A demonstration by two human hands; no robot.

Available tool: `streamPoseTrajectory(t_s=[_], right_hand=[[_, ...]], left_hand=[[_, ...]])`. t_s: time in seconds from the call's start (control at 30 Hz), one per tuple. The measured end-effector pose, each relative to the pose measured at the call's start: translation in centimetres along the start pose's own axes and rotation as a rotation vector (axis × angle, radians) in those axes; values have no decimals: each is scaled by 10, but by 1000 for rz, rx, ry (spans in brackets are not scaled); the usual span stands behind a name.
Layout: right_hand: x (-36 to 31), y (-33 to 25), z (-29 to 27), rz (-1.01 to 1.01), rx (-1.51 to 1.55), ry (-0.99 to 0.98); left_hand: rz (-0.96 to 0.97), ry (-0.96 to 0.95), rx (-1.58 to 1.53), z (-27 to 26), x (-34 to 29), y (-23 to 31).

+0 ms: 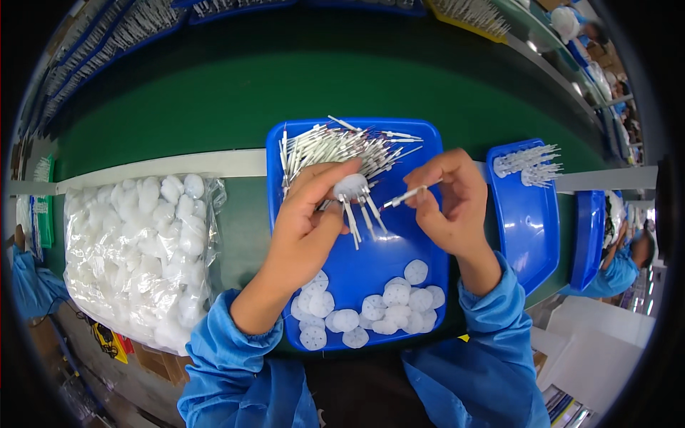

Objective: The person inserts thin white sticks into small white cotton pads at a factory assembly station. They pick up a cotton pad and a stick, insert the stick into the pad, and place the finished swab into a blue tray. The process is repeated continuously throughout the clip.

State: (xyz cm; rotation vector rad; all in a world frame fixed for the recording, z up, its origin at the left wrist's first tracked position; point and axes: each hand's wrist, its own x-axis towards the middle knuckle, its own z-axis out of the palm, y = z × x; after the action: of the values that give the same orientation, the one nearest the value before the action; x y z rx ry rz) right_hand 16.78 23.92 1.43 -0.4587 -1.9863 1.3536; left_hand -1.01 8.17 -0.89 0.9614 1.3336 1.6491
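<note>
Over the blue tray (357, 122), my left hand (303, 232) is closed around a round white disc (349, 186) with several thin white sticks (366, 214) standing out of it toward me. My right hand (454, 207) pinches one slim white stick (405, 197) with a dark tip, which points at the disc's sticks; whether it touches them I cannot tell. A heap of similar sticks (325, 148) lies in the tray's far part, beyond my hands. Loose white discs (396, 307) with small holes or dots lie in its near part.
A clear plastic bag (135, 250) packed with white discs lies at the left. To the right, a second blue tray (526, 235) holds discs filled with sticks (531, 165). Stick-filled bins line the far edge of the green table (228, 93). A co-worker's blue sleeve (619, 269) shows far right.
</note>
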Motion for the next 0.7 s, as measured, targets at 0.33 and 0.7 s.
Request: streamPoseTrajectory(t_s=[0.33, 0.7], right_hand=[[-14, 14, -5, 130, 545, -53], [-18, -5, 16, 107, -213, -61]], left_hand=[[-69, 143, -68, 0, -2, 4], [36, 138, 63, -1, -3, 4]])
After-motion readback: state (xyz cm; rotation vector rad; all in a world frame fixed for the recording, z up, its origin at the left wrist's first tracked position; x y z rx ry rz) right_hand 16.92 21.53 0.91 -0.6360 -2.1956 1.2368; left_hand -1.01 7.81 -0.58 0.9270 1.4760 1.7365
